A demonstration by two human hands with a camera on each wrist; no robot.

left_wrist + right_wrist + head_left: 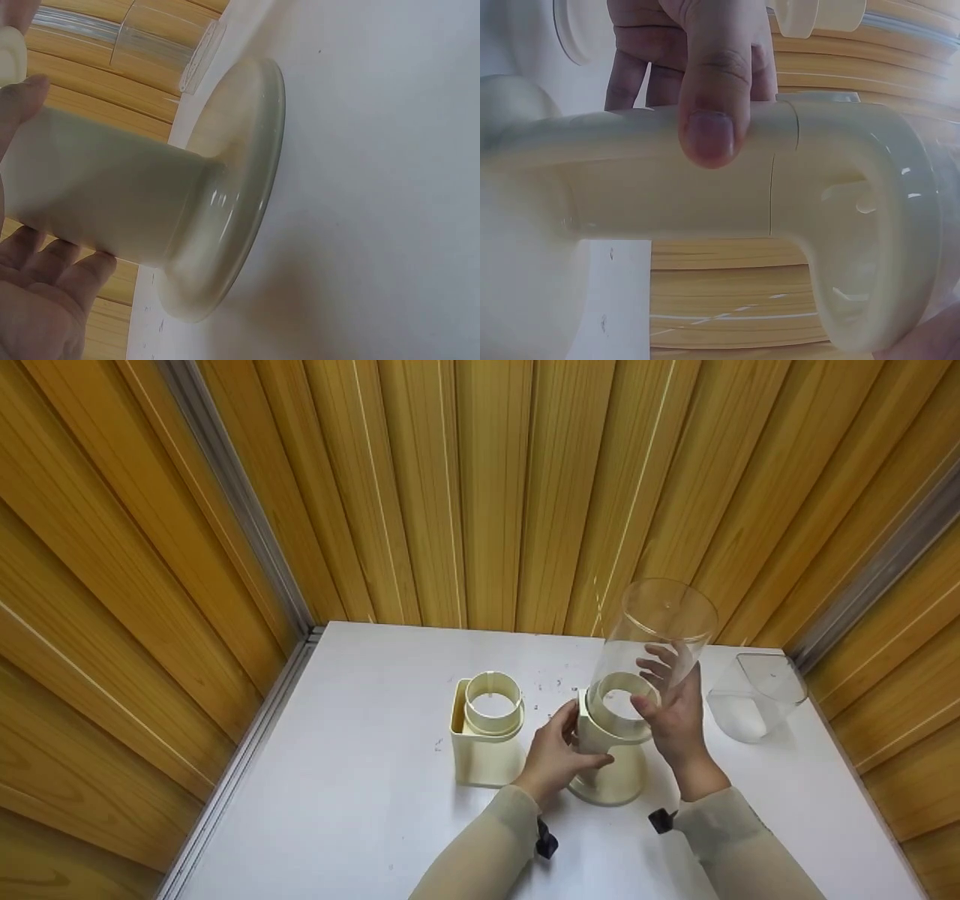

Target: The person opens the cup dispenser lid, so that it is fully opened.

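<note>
A cream plastic stand (611, 780) with a round foot and a ring-shaped top stands upright on the table. My left hand (559, 757) grips its column, thumb across the near side and fingers behind, as the left wrist view also shows around the column (112, 187). A tall clear cylinder (616, 654) meets the stand's ring and leans to the right. My right hand (679, 727) holds the cylinder near its lower end; its fingers show through the clear wall and its thumb lies by the ring. In the right wrist view the ring (911, 202) is close up, my left thumb (712, 127) on the column.
Left of my hands stands a second cream piece (487, 761) with a ring and a square-sided pocket. A clear container (750, 712) sits at the table's right edge. Wood-patterned walls (495, 510) enclose the white table (337, 780) at the back and sides.
</note>
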